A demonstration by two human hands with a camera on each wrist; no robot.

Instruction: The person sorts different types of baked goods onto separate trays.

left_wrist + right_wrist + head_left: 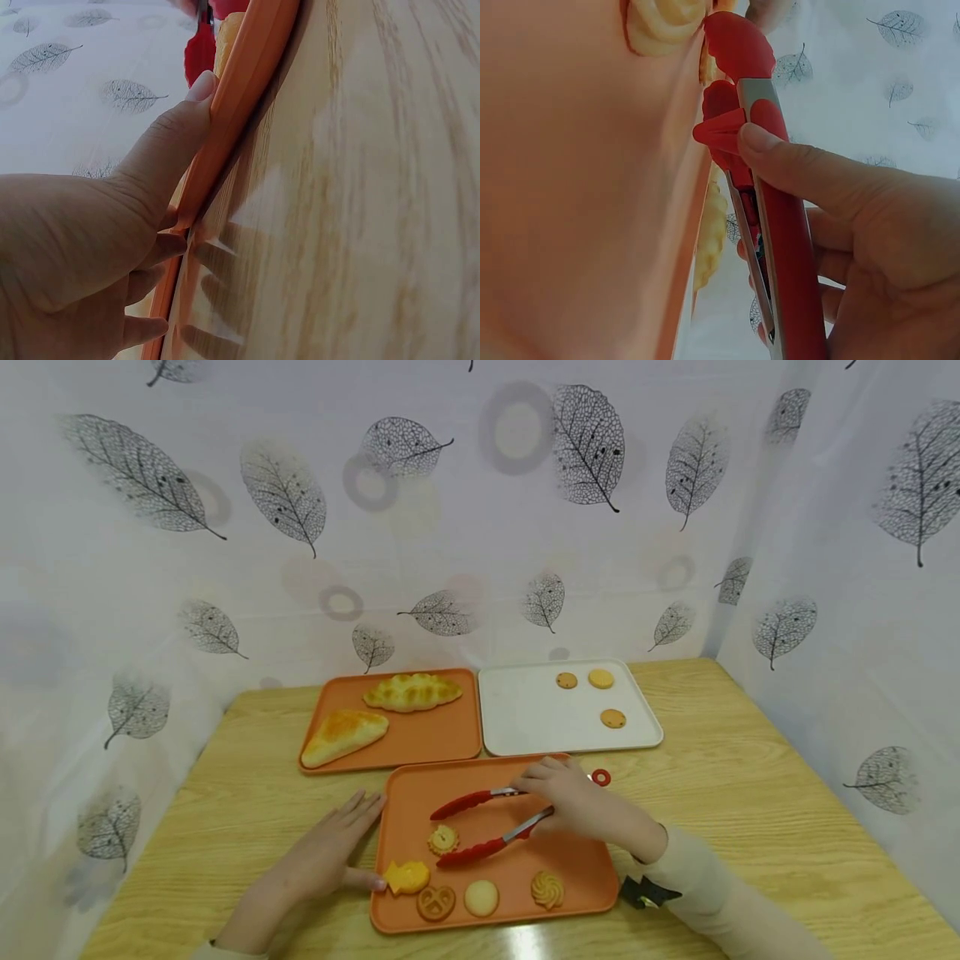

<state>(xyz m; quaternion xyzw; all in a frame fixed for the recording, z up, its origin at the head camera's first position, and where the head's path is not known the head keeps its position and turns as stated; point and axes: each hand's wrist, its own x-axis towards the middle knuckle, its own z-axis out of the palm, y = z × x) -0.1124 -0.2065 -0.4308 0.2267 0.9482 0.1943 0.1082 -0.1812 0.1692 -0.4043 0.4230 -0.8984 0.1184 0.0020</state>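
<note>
My right hand (573,802) grips a pair of red-tipped tongs (787,225) by the handles, the thumb lying along one arm. In the head view the tong arms are spread apart over the front orange tray (517,902). A round scalloped cookie (443,839) lies near the gap between the red tips. My left hand (330,847) touches the tray's left rim with fairly straight fingers, its thumb at the rim in the left wrist view. Beside that thumb lies a yellow fish-shaped cookie (407,877). A pretzel-shaped cookie (436,902), a plain round cookie (481,898) and a swirl cookie (547,889) line the near side.
Behind, a second orange tray (442,747) holds a braided bread (412,692) and a triangular pastry (345,735). To its right, a white tray (525,718) carries three cookies, one of them ridged (601,678). A leaf-patterned curtain (465,527) surrounds the wooden table (750,827).
</note>
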